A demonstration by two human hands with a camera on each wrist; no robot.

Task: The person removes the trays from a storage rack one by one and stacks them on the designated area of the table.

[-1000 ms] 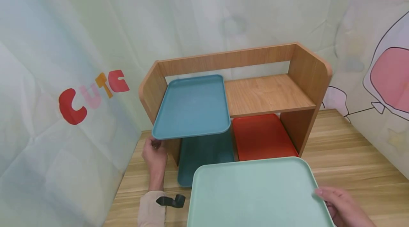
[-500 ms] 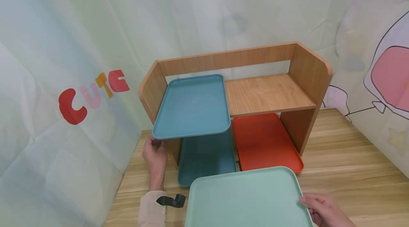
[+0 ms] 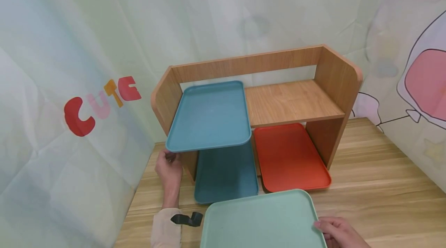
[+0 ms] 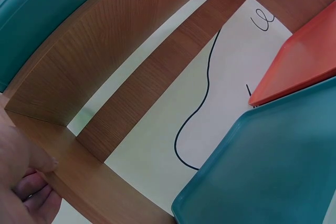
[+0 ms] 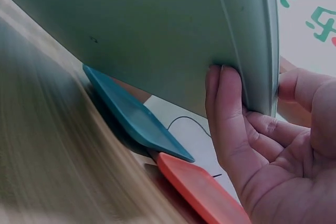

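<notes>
With thumb and fingers, my right hand (image 3: 339, 232) pinches the right edge of a mint green tray (image 3: 259, 221), held low in front of the shelf. In the right wrist view its fingertips press the tray's underside (image 5: 152, 35). My left hand (image 3: 169, 168) grips the front edge of the left side panel (image 4: 100, 190) of a small wooden shelf (image 3: 296, 102). A blue tray (image 3: 212, 118) lies on the upper board at the left, its front jutting out. Below it is a darker teal tray (image 3: 226, 174), and a red tray (image 3: 290, 157) is in the lower right.
The shelf stands on a wood-grain table (image 3: 379, 186) against a printed cloth backdrop (image 3: 223, 27). Bare upper board shows right of the blue tray. Cloth also hangs close on the left, beside my left hand.
My right hand has moved left and down with the mint green tray, which uncovers the front of the red tray. The left hand stays at the shelf's side panel.
</notes>
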